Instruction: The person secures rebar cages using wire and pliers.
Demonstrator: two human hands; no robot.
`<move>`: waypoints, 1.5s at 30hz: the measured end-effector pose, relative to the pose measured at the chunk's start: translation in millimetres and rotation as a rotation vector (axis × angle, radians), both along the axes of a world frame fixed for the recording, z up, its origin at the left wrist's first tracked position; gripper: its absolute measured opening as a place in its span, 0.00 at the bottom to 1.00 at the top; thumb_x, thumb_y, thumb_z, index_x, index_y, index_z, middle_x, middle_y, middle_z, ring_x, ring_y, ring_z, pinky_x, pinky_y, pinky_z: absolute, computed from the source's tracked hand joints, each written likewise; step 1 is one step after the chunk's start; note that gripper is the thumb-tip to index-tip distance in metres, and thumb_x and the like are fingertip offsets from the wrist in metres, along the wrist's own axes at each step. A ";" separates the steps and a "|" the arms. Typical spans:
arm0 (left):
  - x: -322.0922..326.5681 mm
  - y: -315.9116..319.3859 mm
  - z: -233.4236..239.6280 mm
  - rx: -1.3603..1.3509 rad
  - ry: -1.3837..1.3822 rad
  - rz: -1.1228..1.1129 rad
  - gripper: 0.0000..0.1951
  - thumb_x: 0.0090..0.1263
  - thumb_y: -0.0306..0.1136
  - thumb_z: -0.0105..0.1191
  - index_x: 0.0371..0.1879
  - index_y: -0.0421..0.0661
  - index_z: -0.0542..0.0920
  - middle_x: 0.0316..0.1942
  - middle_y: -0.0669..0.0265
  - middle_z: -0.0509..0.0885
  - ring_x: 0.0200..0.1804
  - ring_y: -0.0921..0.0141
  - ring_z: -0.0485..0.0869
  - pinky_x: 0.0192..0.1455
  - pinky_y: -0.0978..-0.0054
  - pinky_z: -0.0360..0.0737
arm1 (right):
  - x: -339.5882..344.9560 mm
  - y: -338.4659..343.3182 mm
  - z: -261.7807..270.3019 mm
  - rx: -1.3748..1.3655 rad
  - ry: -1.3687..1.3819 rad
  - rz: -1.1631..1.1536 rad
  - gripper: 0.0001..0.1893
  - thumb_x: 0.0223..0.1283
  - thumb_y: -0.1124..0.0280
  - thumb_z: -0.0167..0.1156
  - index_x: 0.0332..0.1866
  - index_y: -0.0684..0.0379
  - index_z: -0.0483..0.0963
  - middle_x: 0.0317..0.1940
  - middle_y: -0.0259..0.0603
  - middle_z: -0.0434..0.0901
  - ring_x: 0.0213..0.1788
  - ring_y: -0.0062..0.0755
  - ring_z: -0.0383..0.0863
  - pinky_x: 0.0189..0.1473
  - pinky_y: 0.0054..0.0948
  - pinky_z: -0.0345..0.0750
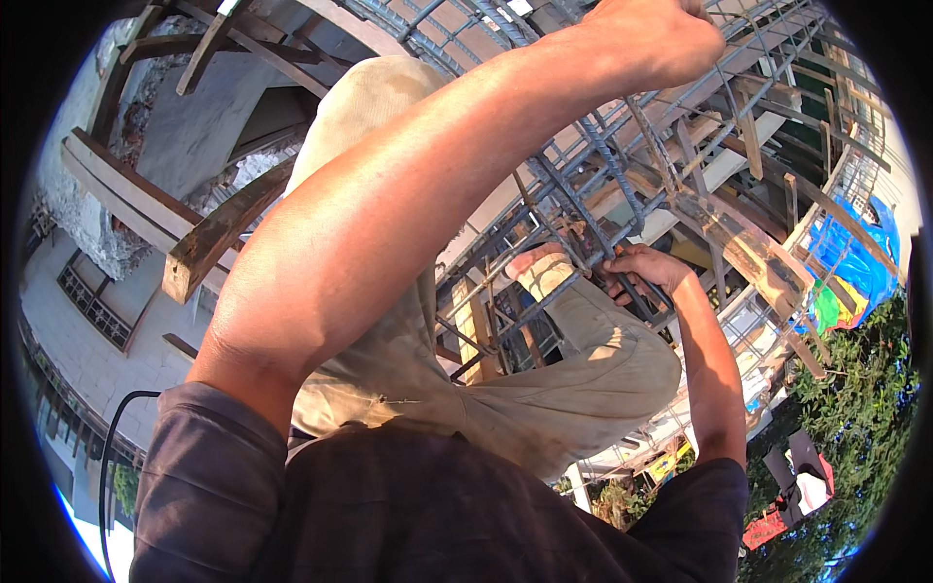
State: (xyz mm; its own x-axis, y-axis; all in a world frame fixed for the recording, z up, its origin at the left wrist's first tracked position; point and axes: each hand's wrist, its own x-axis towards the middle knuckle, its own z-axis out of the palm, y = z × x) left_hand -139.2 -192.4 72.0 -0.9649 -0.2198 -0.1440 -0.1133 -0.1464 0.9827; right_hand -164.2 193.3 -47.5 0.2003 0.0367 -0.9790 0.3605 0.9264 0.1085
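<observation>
My left arm stretches across the view to my left hand [667,40], cut off by the top edge. Its fingers are curled beside the steel rebar cage [576,186], and whatever they may hold is hidden. Lower right, my right hand [645,271] grips a dark-handled hand tool [635,293] with a bit of orange on it, probably pincers. The tool's head is hidden among ribbed bars and stirrups [612,164]. Close to that hand, my bare foot [536,261] rests by the cage below a rolled trouser cuff.
Timber beams [219,233] jut out at left beside a broken concrete wall [95,211]. Below the cage, wooden formwork props [474,328] stand over a drop. A rough plank [743,251] and blue tarpaulin [853,248] lie right. A black cable [109,452] hangs near my left sleeve.
</observation>
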 end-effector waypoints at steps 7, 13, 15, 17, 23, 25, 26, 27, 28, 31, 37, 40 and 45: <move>3.0 3.4 6.4 -0.052 0.001 0.088 0.24 0.70 0.36 0.50 0.59 0.36 0.86 0.58 0.38 0.87 0.66 0.49 0.84 0.73 0.59 0.75 | -8.0 -2.4 6.8 -0.012 -0.265 -0.311 0.18 0.74 0.57 0.66 0.51 0.64 0.79 0.35 0.45 0.87 0.37 0.38 0.91 0.42 0.42 0.92; -0.1 -6.5 1.6 -0.006 -0.056 0.038 0.24 0.69 0.38 0.51 0.58 0.36 0.87 0.57 0.38 0.87 0.66 0.49 0.84 0.72 0.59 0.76 | -3.9 -23.1 51.4 -0.068 -0.024 0.081 0.30 0.60 0.66 0.78 0.64 0.63 0.74 0.36 0.43 0.87 0.36 0.33 0.90 0.43 0.40 0.89; -1.1 -6.3 0.1 0.005 -0.022 0.022 0.24 0.69 0.38 0.51 0.56 0.36 0.88 0.57 0.39 0.87 0.65 0.49 0.84 0.72 0.58 0.76 | -0.3 -21.2 61.8 -0.181 0.303 0.400 0.45 0.44 0.71 0.86 0.70 0.62 0.69 0.40 0.44 0.87 0.44 0.38 0.89 0.52 0.41 0.86; -6.2 -3.4 -2.7 0.002 -0.014 0.006 0.23 0.68 0.38 0.51 0.55 0.37 0.88 0.56 0.40 0.88 0.65 0.49 0.85 0.71 0.58 0.77 | 15.6 -23.3 62.8 -0.269 0.480 0.705 0.52 0.38 0.73 0.85 0.74 0.60 0.64 0.50 0.53 0.87 0.54 0.53 0.88 0.60 0.45 0.82; -3.3 -6.9 -4.4 -0.031 0.033 -0.009 0.23 0.68 0.39 0.51 0.55 0.39 0.89 0.56 0.41 0.88 0.64 0.48 0.85 0.70 0.58 0.77 | 36.4 -43.9 87.4 -0.295 0.563 1.200 0.50 0.43 0.70 0.78 0.75 0.57 0.61 0.59 0.61 0.80 0.58 0.65 0.83 0.60 0.52 0.80; -1.6 -4.5 -2.0 -0.034 0.004 0.088 0.23 0.68 0.40 0.51 0.55 0.39 0.89 0.57 0.40 0.87 0.65 0.48 0.84 0.71 0.58 0.77 | 37.7 -46.2 92.7 -0.344 0.601 1.278 0.48 0.42 0.69 0.76 0.74 0.58 0.63 0.60 0.61 0.79 0.57 0.62 0.84 0.58 0.50 0.82; -0.7 -6.2 -2.3 -0.037 -0.008 0.123 0.24 0.68 0.40 0.51 0.55 0.39 0.89 0.57 0.40 0.87 0.65 0.48 0.84 0.71 0.58 0.77 | 36.9 -47.5 93.3 -0.392 0.635 1.352 0.46 0.42 0.69 0.75 0.73 0.59 0.66 0.62 0.62 0.78 0.56 0.60 0.85 0.55 0.48 0.83; -1.6 -8.2 -0.7 -0.029 -0.007 0.092 0.24 0.68 0.40 0.51 0.56 0.39 0.88 0.58 0.40 0.87 0.65 0.48 0.84 0.71 0.58 0.76 | 35.1 -40.9 88.9 -0.386 0.636 1.353 0.46 0.42 0.69 0.75 0.73 0.59 0.66 0.62 0.62 0.78 0.56 0.60 0.85 0.55 0.48 0.83; -2.9 -7.6 -0.8 -0.022 -0.006 0.075 0.24 0.68 0.40 0.51 0.56 0.39 0.88 0.58 0.40 0.87 0.65 0.48 0.84 0.72 0.58 0.76 | 34.6 -31.1 80.2 -0.399 0.772 1.388 0.44 0.41 0.68 0.74 0.71 0.59 0.68 0.64 0.61 0.76 0.58 0.58 0.84 0.56 0.47 0.82; -8.1 -7.3 -4.8 -0.053 -0.046 0.062 0.24 0.68 0.40 0.52 0.56 0.38 0.88 0.58 0.40 0.87 0.65 0.48 0.84 0.72 0.58 0.76 | 33.5 -18.6 64.5 -0.439 0.966 1.499 0.38 0.46 0.67 0.72 0.68 0.61 0.72 0.68 0.61 0.73 0.63 0.56 0.80 0.60 0.47 0.77; 1.0 -9.9 7.1 0.051 -0.039 0.018 0.24 0.68 0.39 0.52 0.58 0.38 0.87 0.55 0.41 0.88 0.64 0.50 0.85 0.71 0.59 0.77 | 30.7 9.8 28.3 -0.446 1.260 1.669 0.23 0.67 0.66 0.59 0.65 0.65 0.74 0.71 0.60 0.70 0.69 0.54 0.73 0.66 0.49 0.69; -0.1 -11.4 16.5 0.132 -0.164 -0.002 0.24 0.69 0.39 0.52 0.59 0.38 0.87 0.54 0.42 0.89 0.63 0.51 0.86 0.70 0.59 0.77 | 31.3 3.1 30.8 -0.396 1.107 1.597 0.22 0.71 0.66 0.56 0.65 0.66 0.74 0.70 0.59 0.71 0.69 0.53 0.74 0.66 0.49 0.70; 2.5 -11.3 2.8 0.047 -0.029 0.005 0.24 0.69 0.38 0.52 0.58 0.37 0.87 0.53 0.43 0.90 0.62 0.51 0.87 0.69 0.59 0.78 | 19.4 -8.3 44.6 -0.284 0.648 1.221 0.23 0.71 0.66 0.56 0.67 0.66 0.73 0.68 0.56 0.74 0.69 0.49 0.74 0.66 0.49 0.70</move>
State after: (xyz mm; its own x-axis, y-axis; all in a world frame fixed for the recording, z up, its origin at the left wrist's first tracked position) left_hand -136.6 -203.7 74.8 -0.9590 -0.2172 -0.1821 -0.1407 -0.1929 0.9711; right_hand -144.8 185.0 -2.9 -0.2962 -0.3539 -0.8871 -0.7606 0.6493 -0.0051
